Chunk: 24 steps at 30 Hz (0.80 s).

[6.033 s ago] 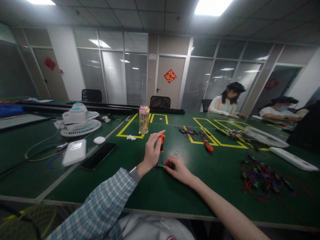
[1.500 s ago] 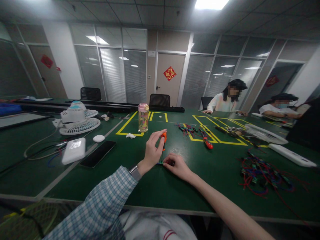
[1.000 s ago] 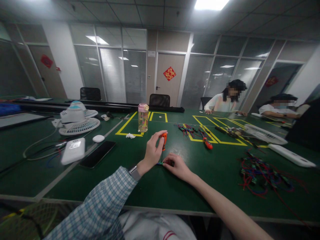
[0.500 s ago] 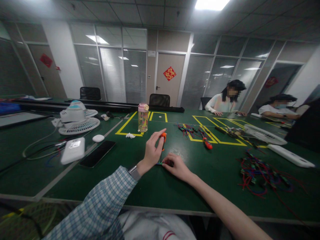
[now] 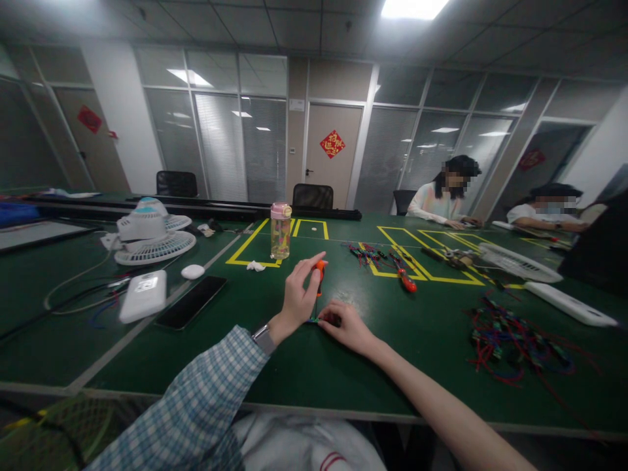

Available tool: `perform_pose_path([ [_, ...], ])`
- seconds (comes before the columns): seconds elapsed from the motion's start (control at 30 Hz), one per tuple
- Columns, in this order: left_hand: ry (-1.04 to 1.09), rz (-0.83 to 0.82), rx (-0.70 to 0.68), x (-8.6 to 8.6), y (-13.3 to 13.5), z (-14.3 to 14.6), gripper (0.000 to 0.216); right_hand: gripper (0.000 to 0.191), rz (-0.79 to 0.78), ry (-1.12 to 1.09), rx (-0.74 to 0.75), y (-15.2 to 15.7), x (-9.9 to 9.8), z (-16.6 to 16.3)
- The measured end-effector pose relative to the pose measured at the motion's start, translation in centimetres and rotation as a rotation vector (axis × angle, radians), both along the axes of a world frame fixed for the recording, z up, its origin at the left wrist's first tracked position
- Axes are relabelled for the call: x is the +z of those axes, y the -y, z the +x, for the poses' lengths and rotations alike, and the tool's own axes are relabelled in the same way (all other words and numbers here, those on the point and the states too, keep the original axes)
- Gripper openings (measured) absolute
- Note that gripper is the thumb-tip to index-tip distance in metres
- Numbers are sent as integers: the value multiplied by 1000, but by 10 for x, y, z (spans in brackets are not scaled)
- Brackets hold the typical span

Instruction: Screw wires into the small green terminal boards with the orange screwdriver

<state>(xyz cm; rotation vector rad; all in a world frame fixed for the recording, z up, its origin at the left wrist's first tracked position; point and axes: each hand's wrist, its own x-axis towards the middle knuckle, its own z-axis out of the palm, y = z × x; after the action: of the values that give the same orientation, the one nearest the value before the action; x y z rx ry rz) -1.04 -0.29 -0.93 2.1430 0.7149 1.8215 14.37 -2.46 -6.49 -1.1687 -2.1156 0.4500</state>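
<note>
My left hand (image 5: 297, 293) is closed around the orange handle of an upright screwdriver (image 5: 320, 267). Its thin shaft points down at a small green circuit board (image 5: 313, 320) on the table. Fingertips of my right hand (image 5: 349, 327) pinch the board's right edge, close to the screwdriver's tip. My hands cover part of the board, so its details and the exact contact of the tip cannot be made out.
A pink-lidded bottle (image 5: 280, 232) stands beyond my hands. On the left lie a black phone (image 5: 192, 302), a white power bank (image 5: 143, 296) and a fan (image 5: 154, 235). To the right are wired boards (image 5: 515, 340) and a red screwdriver (image 5: 407, 281). A co-worker (image 5: 441, 196) sits opposite.
My hands, the screwdriver and the board keep practically the same places. Across the table, the co-worker's arms have shifted a little to the right.
</note>
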Motion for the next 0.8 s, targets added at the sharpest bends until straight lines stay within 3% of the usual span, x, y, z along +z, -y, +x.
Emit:
perform_pose_path([
  [0.2,1,47,104,1,-1,2,22,8,0,-11,-2,1,2,0],
  [0.47,-22,7,32,0,-1,1,30,6,8,-26,16,-1,-1,0],
  [0.8,8,77,146,1,-1,2,22,6,9,-11,-1,0,0,0],
])
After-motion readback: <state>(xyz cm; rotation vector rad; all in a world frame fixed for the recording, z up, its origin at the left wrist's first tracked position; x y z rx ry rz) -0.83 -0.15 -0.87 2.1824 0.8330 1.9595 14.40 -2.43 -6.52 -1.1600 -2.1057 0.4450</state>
